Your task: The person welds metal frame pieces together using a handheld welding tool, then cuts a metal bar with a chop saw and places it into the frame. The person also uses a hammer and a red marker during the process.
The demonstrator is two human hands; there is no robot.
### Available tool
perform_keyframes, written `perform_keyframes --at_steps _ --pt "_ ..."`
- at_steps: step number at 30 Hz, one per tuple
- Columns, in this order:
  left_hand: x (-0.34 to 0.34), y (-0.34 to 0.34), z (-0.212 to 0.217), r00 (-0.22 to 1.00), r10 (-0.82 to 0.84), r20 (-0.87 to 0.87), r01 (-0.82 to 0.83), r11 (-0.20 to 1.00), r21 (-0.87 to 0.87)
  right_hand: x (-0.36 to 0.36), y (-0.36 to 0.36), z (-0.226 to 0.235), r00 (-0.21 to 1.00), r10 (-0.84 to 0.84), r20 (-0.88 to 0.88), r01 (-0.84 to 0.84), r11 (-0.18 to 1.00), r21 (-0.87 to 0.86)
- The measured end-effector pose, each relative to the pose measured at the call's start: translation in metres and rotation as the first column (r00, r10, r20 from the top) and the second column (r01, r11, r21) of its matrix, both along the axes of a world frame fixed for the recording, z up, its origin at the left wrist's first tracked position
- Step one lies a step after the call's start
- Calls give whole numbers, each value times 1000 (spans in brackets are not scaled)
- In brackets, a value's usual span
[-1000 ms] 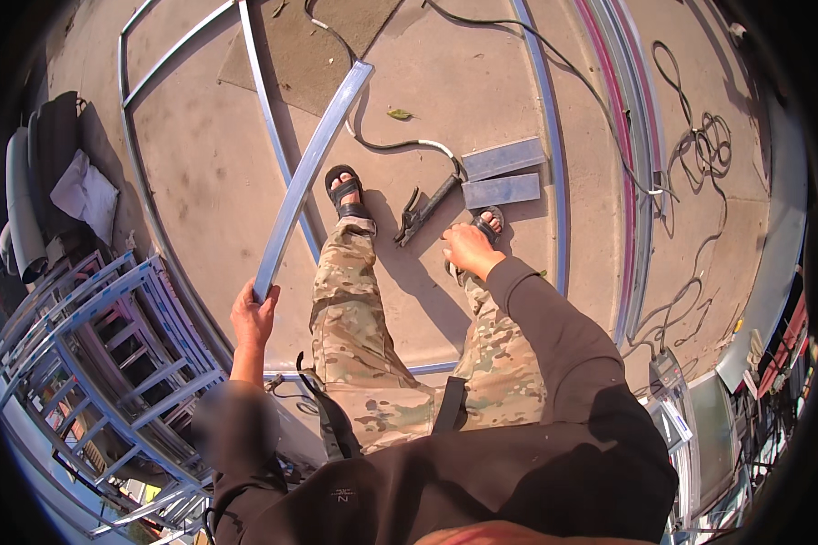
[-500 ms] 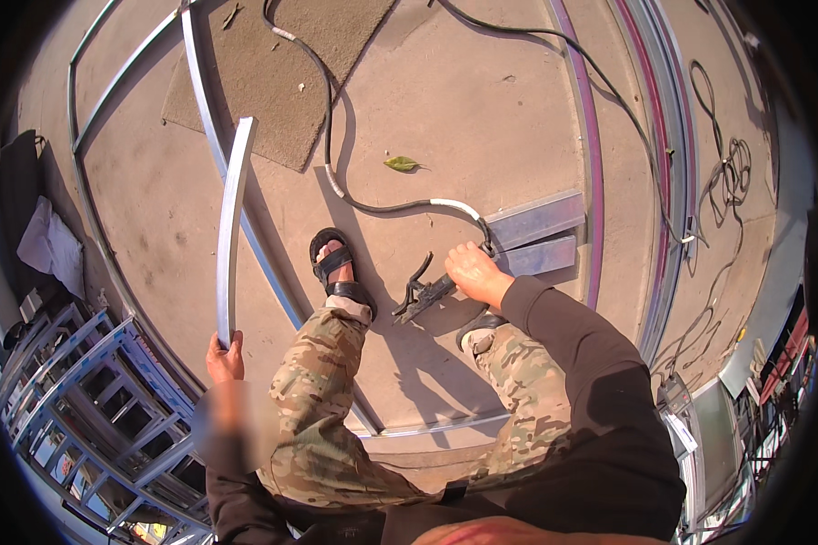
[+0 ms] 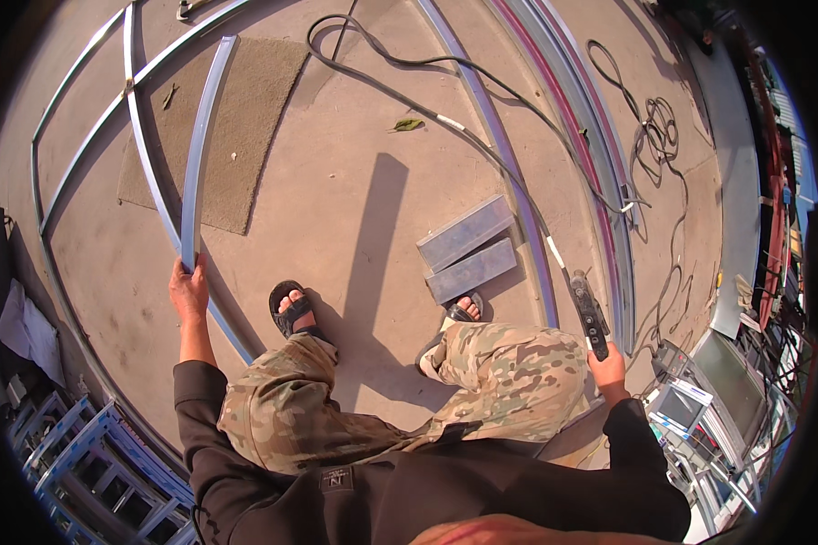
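My left hand [image 3: 189,289] is closed round the lower end of a long silvery metal bar [image 3: 206,136], which it holds up off the ground, tilted away from me. Out to the right, my right hand [image 3: 609,371] grips a black welding electrode holder [image 3: 589,313] whose handle has holes along it. A black cable [image 3: 543,218] with white wrapped patches runs from the holder across the floor. Between my feet and the rails on the right lie two short flat metal pieces [image 3: 466,233], side by side.
A thin metal frame [image 3: 145,150] lies on the left, partly over a brown mat [image 3: 254,118]. Long purple and red rails [image 3: 500,154] stretch along the right, with a coiled cord [image 3: 656,132] beyond. Stacked metal frames [image 3: 109,454] stand at lower left. A leaf [image 3: 407,124] lies ahead.
My right hand has carried the electrode holder from between my feet out to the right, pulling the cable along. My left hand has moved the bar left and forward. My view has shifted.
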State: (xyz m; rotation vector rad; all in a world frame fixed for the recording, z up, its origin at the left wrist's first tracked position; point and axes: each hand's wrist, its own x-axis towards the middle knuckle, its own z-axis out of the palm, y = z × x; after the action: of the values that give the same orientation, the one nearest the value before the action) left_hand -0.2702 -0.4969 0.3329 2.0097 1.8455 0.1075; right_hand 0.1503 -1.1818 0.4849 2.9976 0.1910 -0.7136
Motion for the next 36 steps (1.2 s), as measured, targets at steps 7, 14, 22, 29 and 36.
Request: perform_keyframes --at_steps 7,14,22,29,36 --pt "49 31 -23 976 -216 -18 216 976 7 -236 -190 79 720 -642 262 690 626 -364" --pt "104 33 -52 878 -465 -114 456 885 -99 -183 -165 -60 299 -954 -23 897 273 349" --pt "172 17 -96 711 -702 38 701 705 -105 -58 13 -113 671 -682 -290 682 414 603" --pt "192 8 -110 626 -764 156 779 623 -74 -9 110 -110 763 -592 -259 621 559 549" --pt "226 1 -120 460 -857 232 882 472 -3 -8 135 -126 718 -608 -338 688 550 474"
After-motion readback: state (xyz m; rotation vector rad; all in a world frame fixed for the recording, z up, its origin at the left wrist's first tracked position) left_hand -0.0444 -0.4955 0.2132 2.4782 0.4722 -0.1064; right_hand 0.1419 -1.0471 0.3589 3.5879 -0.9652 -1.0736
